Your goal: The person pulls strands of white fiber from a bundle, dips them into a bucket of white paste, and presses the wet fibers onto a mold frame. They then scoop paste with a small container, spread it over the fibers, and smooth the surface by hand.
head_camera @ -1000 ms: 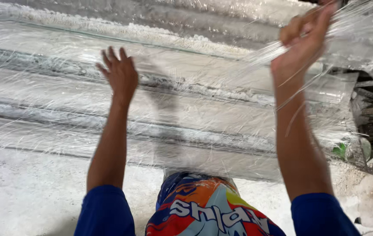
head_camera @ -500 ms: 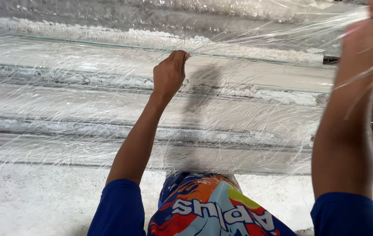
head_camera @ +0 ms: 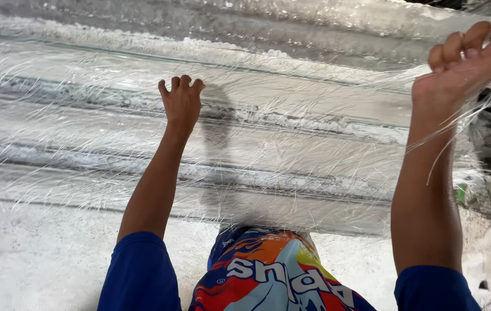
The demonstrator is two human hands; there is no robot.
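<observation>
Head view, the only one: a big clear plastic sheet (head_camera: 291,115) is stretched flat in front, its long axis running left to right across the ridged surface. The left hand (head_camera: 181,103) is laid on it near the middle, fingers apart, nothing gripped. The right hand (head_camera: 464,63) is raised higher at the sheet's right end, closed around a bunched edge.

Thin clear plastic film (head_camera: 291,144), glossy, wrinkled, stringy at its right edge, stretched over long grey-white ridged sheets (head_camera: 84,52) with rough crusted white residue. Pale concrete-like floor (head_camera: 38,253), matt, gritty. Blue cloth sleeves (head_camera: 139,273), matt; multicoloured printed fabric (head_camera: 268,276).
</observation>
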